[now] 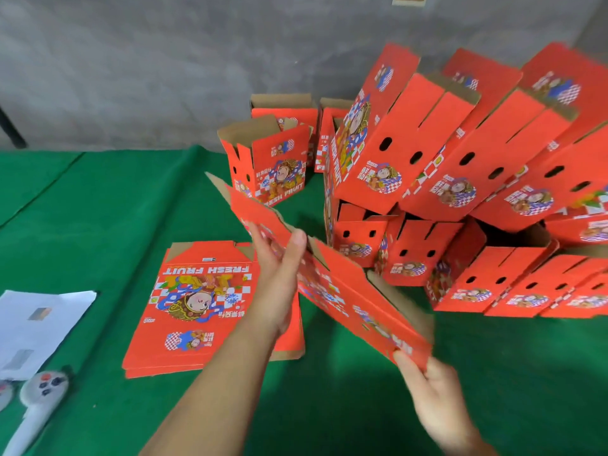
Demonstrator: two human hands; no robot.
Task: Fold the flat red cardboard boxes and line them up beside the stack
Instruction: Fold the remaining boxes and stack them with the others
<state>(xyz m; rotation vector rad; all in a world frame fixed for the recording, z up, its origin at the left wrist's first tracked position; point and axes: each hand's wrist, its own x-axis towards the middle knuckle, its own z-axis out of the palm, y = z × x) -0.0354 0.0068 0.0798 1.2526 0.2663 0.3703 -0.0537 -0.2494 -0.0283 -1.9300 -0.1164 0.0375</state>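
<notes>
I hold a flat red cardboard box (pixel 342 284) tilted in the air above the green table (pixel 98 205). My left hand (pixel 279 268) grips its upper middle edge, thumb on top. At the box's near lower corner, my right hand (pixel 431 386) pinches it. A stack of flat red boxes (pixel 197 307) lies on the table to the left, print side up. Folded red boxes (pixel 460 179) are piled at the right, some leaning on others. One folded box (pixel 273 166) stands upright and open behind the held one.
White papers (pixel 39 324) lie at the left edge of the table, with a white handheld controller (pixel 39 393) in front of them. A grey wall (pixel 164 60) runs behind the table. Two more open boxes (pixel 296 113) stand against it.
</notes>
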